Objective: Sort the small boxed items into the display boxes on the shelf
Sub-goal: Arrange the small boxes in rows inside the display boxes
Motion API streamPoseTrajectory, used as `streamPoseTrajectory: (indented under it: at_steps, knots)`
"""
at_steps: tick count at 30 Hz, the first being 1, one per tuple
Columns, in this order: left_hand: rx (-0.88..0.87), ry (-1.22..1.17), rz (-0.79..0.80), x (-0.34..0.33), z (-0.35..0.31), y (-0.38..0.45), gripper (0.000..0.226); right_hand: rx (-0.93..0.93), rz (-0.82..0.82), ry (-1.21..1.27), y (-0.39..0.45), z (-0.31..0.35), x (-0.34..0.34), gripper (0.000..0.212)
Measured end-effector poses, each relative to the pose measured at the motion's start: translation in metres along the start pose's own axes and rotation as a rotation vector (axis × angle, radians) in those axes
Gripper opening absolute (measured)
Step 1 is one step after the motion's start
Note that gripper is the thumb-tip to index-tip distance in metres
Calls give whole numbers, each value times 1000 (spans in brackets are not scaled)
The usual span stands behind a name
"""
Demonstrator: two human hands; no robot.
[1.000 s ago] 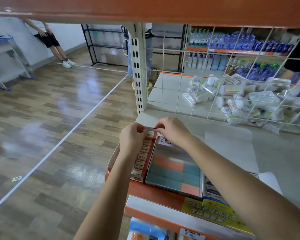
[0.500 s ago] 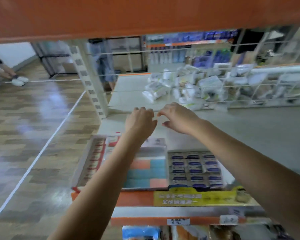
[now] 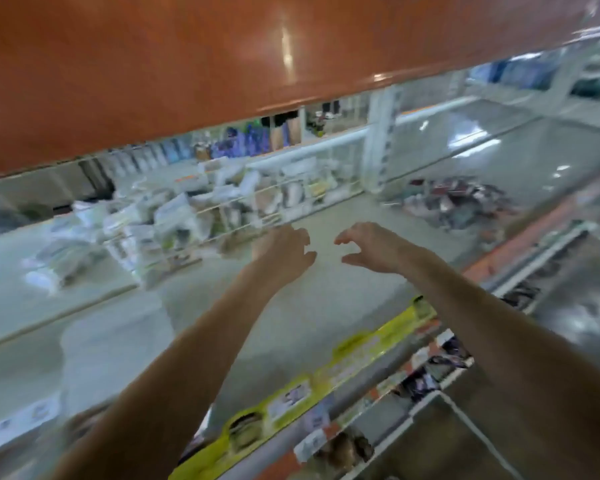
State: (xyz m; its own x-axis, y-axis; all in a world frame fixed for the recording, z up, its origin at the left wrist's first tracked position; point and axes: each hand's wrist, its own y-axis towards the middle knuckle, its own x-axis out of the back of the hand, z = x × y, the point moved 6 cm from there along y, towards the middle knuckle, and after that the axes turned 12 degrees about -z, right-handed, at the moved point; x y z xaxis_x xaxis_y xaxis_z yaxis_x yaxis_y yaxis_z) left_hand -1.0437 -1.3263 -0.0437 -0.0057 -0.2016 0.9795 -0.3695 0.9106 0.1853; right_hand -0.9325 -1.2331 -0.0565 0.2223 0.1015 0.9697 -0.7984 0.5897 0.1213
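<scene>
While the whole view is smeared by blur, both bare arms reach from the near edge out over the grey shelf, and neither hand carries anything.

Left hand (image 3: 284, 252): held above the middle of the shelf, palm turned toward the other hand, fingers loosely curved and slightly apart, gripping nothing.
Right hand (image 3: 371, 247): just right of the left hand, apart from it, palm down; fingers bent like a claw and spread, thumb held below them, nothing between them.
Shelf board (image 3: 125, 327): pale grey and bare beneath both hands; whether the fingertips touch it cannot be told.
Display boxes: not visible; at the near left edge a pale blurred shape (image 3: 18, 420) shows, too smeared to identify.
Small boxed items: none can be made out on this shelf.
Yellow label strip (image 3: 326, 372): runs along the shelf's near edge, under both forearms, slanting up to the right.
Wire divider (image 3: 236, 206): stands at the far side of the shelf, beyond the hands.
White packets (image 3: 174, 216): heaped behind the wire, far left of the hands.
Dark pile (image 3: 458, 202): lies far right, well apart from the hands.
Orange shelf (image 3: 187, 64): overhangs the top of the view.
</scene>
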Motion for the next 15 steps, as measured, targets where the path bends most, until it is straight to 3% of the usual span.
streamPoseTrajectory:
  at_steps: [8,11,15]
  knots:
    - [-140,-81,29,-41,-157,90,41,-157,-38,-4,-19,-174,32,44]
    - [-129,-97,15,-55,-189,121,43,-190,-96,-5,-16,-223,41,37]
    - [-78,-123,-32,-72,-212,158,46,-172,-146,-94,-6,-268,42,47]
